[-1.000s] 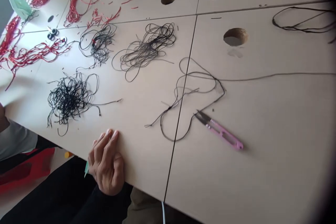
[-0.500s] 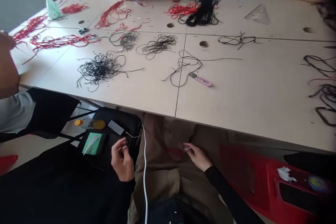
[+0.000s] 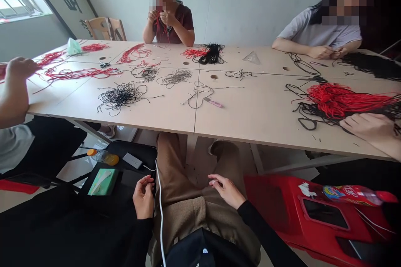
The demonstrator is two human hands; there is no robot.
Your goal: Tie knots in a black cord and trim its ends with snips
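Observation:
My left hand (image 3: 144,197) hovers over my lap beside the white cable (image 3: 161,210). Its fingers are loosely bent and apart from the thumb, with nothing visible in them. My right hand (image 3: 227,191) is above my right thigh, fingers loosely stretched and thumb apart, also with nothing visible in it. Both hands are below the table's front edge. On the table (image 3: 250,121) in front of me lie a loose tangle of thin black cord (image 3: 200,91) and pink-handled thread snips (image 3: 213,102). A bigger tangle of black cord (image 3: 120,96) lies to the left.
Red cord bundles (image 3: 338,98) lie at the right under a co-worker's hand (image 3: 369,129). Others sit across and at the left. A stool at my left holds a juice bottle (image 3: 103,157), tissue pack (image 3: 103,181) and power bank (image 3: 132,160). A red stool (image 3: 269,200) holds a phone (image 3: 326,212).
The view has tilted up and turned right, bringing the people across the table and the red cord at the right into sight. My hands stay over my lap, nearly unmoved.

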